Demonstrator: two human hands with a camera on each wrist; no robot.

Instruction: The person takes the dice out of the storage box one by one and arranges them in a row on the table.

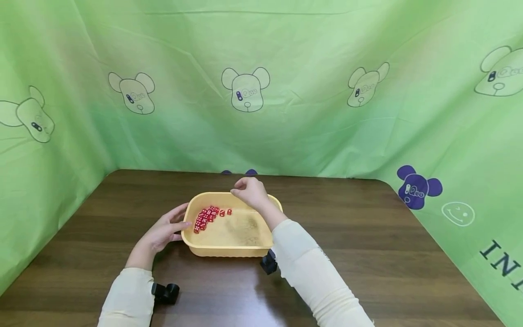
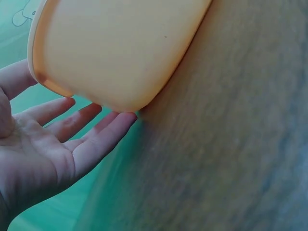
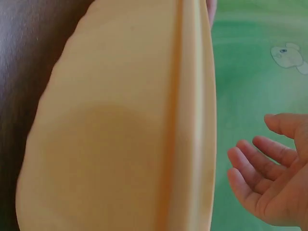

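A yellow plastic basin (image 1: 229, 250) stands on the wooden table, with several red dice (image 1: 203, 220) clustered along its inner left side. My left hand (image 1: 165, 229) holds the basin's left end. Its thumb lies over the rim, while the fingertips (image 2: 126, 118) touch the outer wall in the left wrist view. Over the right part of the basin hovers my right hand (image 1: 252, 194), its fingers loosely bent. The right wrist view shows that hand (image 3: 276, 178) above the rim, with nothing visible in it. The basin's side wall (image 3: 106, 120) hides its inside there.
The brown wooden table (image 1: 367, 254) extends around the basin. A green printed cloth (image 1: 306, 91) hangs behind and at both sides. Black devices are strapped at the left wrist (image 1: 165, 294) and right wrist (image 1: 268, 262).
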